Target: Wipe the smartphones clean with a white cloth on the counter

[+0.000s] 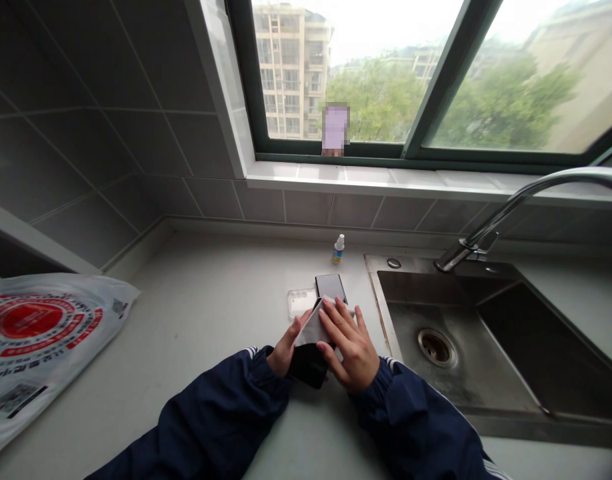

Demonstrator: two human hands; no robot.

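Observation:
My left hand (285, 350) is closed around the left edge of a black phone (309, 369), which is tilted above the counter. A light grey cloth (313, 331) with a zigzag edge lies over the upper part of this phone. My right hand (353, 352) rests on the cloth with its fingers spread and flat, the thumb near the cloth's lower edge. Just beyond my hands, a second phone (331, 287) lies face up on the counter. Beside it is a clear phone case (300, 303), partly hidden by the cloth and my left hand.
A small spray bottle (339, 249) stands upright behind the phones. To the right is a steel sink (393, 320) with a curved faucet (506, 200). A printed plastic bag (41, 333) lies on the white counter (201, 300) at left. A window (386, 80) is behind.

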